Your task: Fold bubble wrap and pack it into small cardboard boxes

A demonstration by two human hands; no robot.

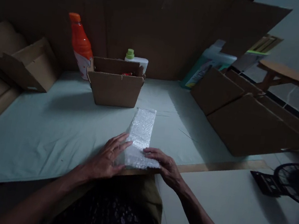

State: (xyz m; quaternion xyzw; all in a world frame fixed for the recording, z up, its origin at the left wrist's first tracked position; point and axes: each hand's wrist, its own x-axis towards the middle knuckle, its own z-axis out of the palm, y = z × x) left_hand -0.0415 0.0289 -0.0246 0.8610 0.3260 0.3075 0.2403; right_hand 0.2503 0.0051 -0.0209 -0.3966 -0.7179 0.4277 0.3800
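A strip of clear bubble wrap point(142, 125) lies lengthwise on the pale green cloth, with a wider part at the table's front edge. Whether anything is inside it I cannot make out. My left hand point(109, 156) rests along its left side, fingers stretched and spread, the fingertips touching the wrap. At the near right corner, my right hand point(166, 165) has its fingers over the wrap and holds the edge; its thumb is mostly hidden. Beyond the strip stands an open cardboard box point(116, 91) with something red just showing inside.
Behind the box stand an orange-red bottle point(81, 44) and a white bottle with a green cap point(136, 60). A teal bottle point(203, 66) leans at the back right. Cardboard boxes flank both sides point(257, 126). A small black fan point(296, 184) is at the far right.
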